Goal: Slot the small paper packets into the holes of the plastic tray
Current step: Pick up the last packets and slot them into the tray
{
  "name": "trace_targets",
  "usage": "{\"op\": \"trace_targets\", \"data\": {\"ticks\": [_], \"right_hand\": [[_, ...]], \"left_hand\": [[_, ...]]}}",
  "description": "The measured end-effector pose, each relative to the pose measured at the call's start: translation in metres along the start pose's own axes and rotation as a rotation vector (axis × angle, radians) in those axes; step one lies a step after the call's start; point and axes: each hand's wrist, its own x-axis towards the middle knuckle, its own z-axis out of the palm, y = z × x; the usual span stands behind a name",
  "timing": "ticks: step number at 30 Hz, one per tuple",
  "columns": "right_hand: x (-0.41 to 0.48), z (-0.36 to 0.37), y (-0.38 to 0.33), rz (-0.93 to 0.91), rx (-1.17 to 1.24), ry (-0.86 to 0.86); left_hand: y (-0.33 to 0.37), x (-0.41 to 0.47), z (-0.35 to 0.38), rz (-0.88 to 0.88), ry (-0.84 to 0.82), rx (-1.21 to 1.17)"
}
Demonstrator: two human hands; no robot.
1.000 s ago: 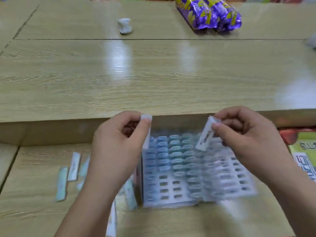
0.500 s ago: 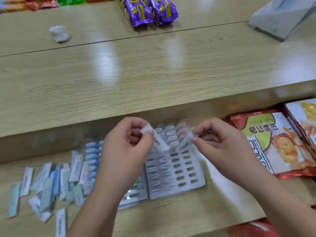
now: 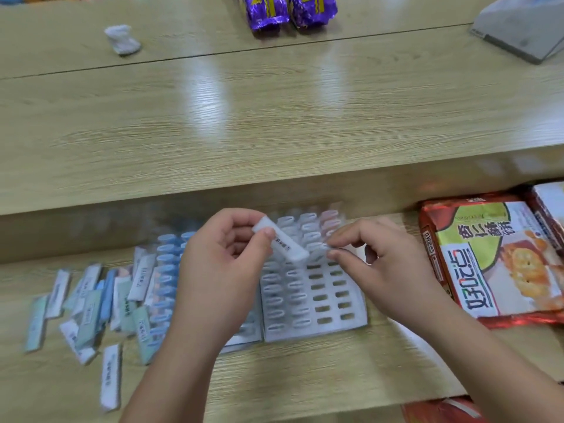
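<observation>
Head view: left hand (image 3: 219,264) pinches a white packet (image 3: 280,244) between thumb and forefinger, tilted, above the plastic tray (image 3: 314,297). Right hand (image 3: 387,270): thumb and forefinger pinch a second packet (image 3: 319,251) (blurred) at the tray's upper rows. Tray flat on the table (image 3: 305,377), far holes filled, near-right ones open. Loose packets (image 3: 91,303) scattered left of tray; snack bag (image 3: 494,257) to its right.

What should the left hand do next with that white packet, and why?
Probably tip the white packet, pinched by the left hand, upright and lower it into an empty hole of the plastic tray: it hangs tilted above the tray, whose right columns are open.
</observation>
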Motion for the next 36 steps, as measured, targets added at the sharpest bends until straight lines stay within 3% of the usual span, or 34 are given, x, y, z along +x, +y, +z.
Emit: {"op": "trace_targets", "data": {"ticks": [7,11,13,16,20,25,27,30,32,36], "right_hand": [[0.004,-0.001,0.003,-0.16,-0.104,-0.025],[0.003,0.004,0.006,-0.342,-0.406,0.015],[0.002,0.004,0.004,-0.339,-0.422,0.042],[-0.005,0.007,-0.015,-0.16,-0.136,0.04],[-0.012,0.013,-0.033,0.152,0.585,0.037],[-0.01,0.005,-0.039,0.189,0.74,0.203],[-0.01,-0.002,-0.037,0.141,0.65,0.271],[-0.015,-0.012,-0.021,-0.052,0.241,0.272],[-0.019,-0.012,-0.007,-0.168,0.05,0.222],[-0.02,0.0,0.013,-0.271,-0.086,0.135]], "left_hand": [[0.001,-0.006,-0.006,-0.027,0.021,-0.027],[0.002,-0.006,-0.008,-0.07,0.015,-0.06],[0.003,-0.006,-0.008,-0.084,0.016,-0.074],[0.005,-0.007,-0.005,-0.097,0.01,-0.124],[0.004,-0.004,-0.001,-0.131,-0.017,-0.211],[0.005,-0.011,0.012,-0.157,-0.103,-0.232],[0.0,-0.014,0.013,-0.079,-0.041,-0.087],[-0.014,-0.016,0.007,0.101,0.036,0.274],[-0.021,-0.019,0.004,0.171,0.015,0.466],[-0.03,-0.024,0.006,0.207,-0.051,0.659]]}}
